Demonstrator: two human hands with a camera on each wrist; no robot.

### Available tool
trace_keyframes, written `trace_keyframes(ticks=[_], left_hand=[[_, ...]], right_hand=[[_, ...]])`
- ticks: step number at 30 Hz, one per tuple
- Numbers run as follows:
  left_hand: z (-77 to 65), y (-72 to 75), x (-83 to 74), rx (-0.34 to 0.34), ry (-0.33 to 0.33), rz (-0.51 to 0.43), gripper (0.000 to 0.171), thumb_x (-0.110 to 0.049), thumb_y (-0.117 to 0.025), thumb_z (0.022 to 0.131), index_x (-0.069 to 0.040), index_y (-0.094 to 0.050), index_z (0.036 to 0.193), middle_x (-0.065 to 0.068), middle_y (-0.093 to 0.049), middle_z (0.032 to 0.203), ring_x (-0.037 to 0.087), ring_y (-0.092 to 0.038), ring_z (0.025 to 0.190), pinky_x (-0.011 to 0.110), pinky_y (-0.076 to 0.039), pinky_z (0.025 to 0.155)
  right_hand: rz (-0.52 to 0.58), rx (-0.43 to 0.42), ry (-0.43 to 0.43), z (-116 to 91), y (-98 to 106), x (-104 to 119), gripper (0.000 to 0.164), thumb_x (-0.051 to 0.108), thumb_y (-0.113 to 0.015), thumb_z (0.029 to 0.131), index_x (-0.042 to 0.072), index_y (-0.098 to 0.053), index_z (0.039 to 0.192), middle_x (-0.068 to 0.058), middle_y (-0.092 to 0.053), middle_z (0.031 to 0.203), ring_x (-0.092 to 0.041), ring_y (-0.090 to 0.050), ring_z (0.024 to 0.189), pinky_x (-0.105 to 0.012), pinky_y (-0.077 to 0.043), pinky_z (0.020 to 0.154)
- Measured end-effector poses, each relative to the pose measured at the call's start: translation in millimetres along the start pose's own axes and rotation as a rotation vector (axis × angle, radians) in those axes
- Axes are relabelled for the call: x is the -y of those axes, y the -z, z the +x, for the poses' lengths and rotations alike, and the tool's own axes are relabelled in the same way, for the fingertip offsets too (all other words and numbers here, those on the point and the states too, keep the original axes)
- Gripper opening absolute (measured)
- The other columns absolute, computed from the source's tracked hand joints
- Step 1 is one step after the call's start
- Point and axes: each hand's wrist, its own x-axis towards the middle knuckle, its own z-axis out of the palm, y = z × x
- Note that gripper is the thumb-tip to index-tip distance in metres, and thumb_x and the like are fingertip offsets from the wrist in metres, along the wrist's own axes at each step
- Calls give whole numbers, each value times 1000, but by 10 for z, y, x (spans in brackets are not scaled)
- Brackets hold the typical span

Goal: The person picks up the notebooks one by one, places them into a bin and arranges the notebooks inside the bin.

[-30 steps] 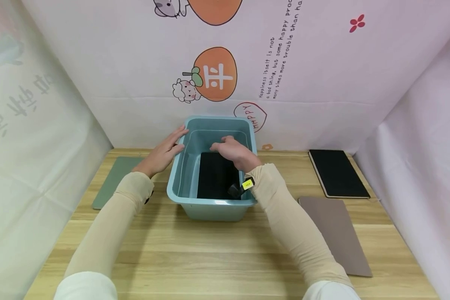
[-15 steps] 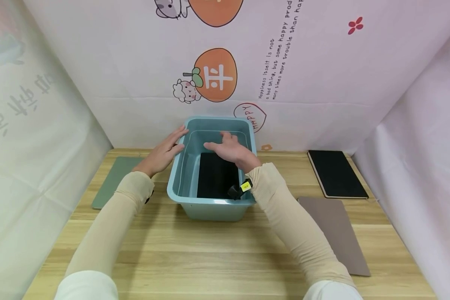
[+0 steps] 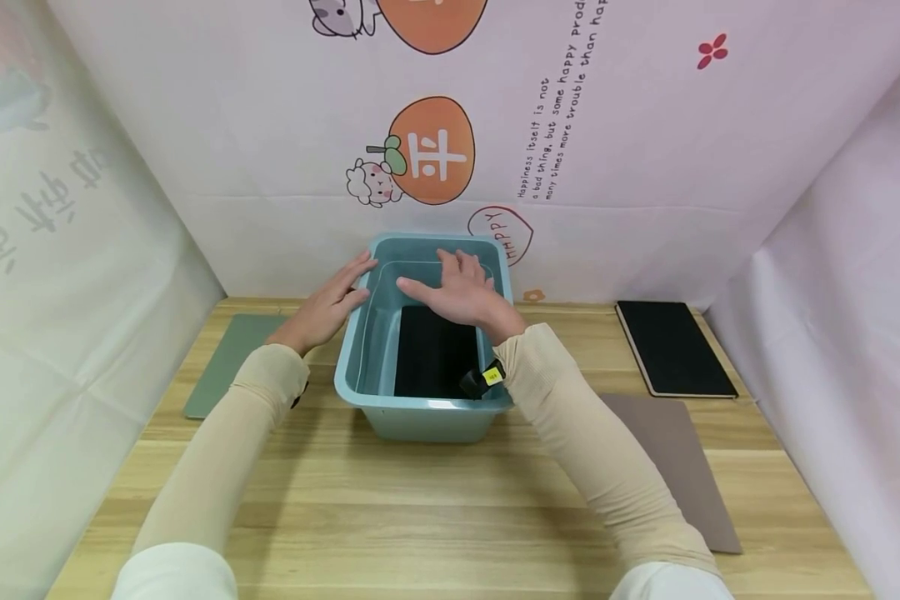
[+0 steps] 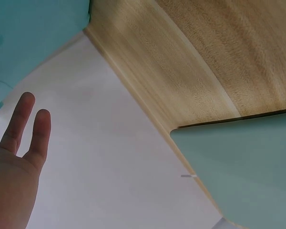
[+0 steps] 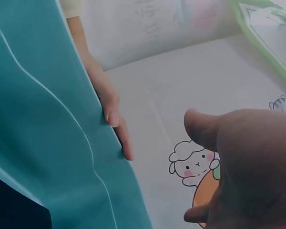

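Observation:
A blue-green plastic bin (image 3: 424, 422) stands at the middle of the table near the back wall. My left hand (image 3: 324, 308) rests on its left rim, fingers extended over the edge; the right wrist view shows these fingers (image 5: 113, 107) at the rim. Over the back right part of the bin hovers my right hand (image 3: 461, 287), its thumb and fingers spread with nothing held. Flat on the bin's bottom lies a black rectangular thing (image 3: 431, 354), which looks like a notebook cover. The right wrist camera (image 3: 476, 382) overlaps its near right corner.
On the wooden table (image 3: 390, 517), a flat sage-green notebook-like thing (image 3: 232, 358) lies left of the bin. A black notebook (image 3: 675, 346) lies at the back right, and a flat grey-brown sheet or cover (image 3: 675, 467) nearer, partly behind my right sleeve. Printed cloth walls enclose three sides.
My right hand has risen slightly and moved toward the back of the bin, its thumb and fingers spreading wider. The left hand and the black rectangle have stayed in place.

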Motion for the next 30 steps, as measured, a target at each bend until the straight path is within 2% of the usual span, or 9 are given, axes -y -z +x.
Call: trace_keyframes(ticks=[6,10,12,16,22,27,30], left_hand=[[4,-19,3,-3,-5,1,58,-47,-36,110,-35,-18,164,-29,0,168,22,-19,160,62,-20,126],[9,-17,6,-3,-12,8,58,-44,-36,110,-35,-18,164,-25,0,170,19,-9,162,63,-17,126],[7,-14,6,-2,-13,9,58,-43,-36,110,-35,-17,164,-23,0,171,18,-6,162,64,-16,126],[4,-9,7,-1,-7,1,58,-45,-36,110,-36,-17,164,-23,0,171,18,-8,162,63,-16,126],[4,-6,9,-8,-10,-8,59,-49,-36,109,-34,-19,164,-25,-1,170,21,-17,160,61,-19,126],[0,-13,1,-9,-6,-8,59,-49,-35,109,-34,-19,164,-26,-1,170,24,-22,159,60,-21,126],[4,-16,-1,-5,-1,-5,59,-49,-35,109,-34,-19,164,-27,0,169,25,-24,158,61,-21,126]], right_hand=[[-83,-20,6,-36,16,-1,102,78,-42,93,18,-4,166,-12,12,173,-39,13,160,-67,2,126],[-63,-57,4,-48,29,-14,104,80,-40,92,19,-1,166,-9,18,172,-37,14,160,-67,2,126],[-50,-85,10,-54,46,-16,103,80,-40,92,18,-2,166,-10,16,173,-38,11,160,-67,1,126],[-53,-156,32,-65,82,-22,100,77,-42,94,17,-6,166,-11,11,173,-40,7,160,-67,1,126],[-140,-242,108,-79,142,-76,96,72,-51,93,20,-15,165,-12,9,173,-40,5,159,-67,-3,126],[-191,-232,215,-118,209,-149,97,67,-63,89,23,-20,164,-10,9,173,-38,10,159,-66,0,126],[-226,-219,264,-144,250,-193,96,66,-65,89,25,-20,164,-9,11,173,-37,11,159,-66,2,126]])
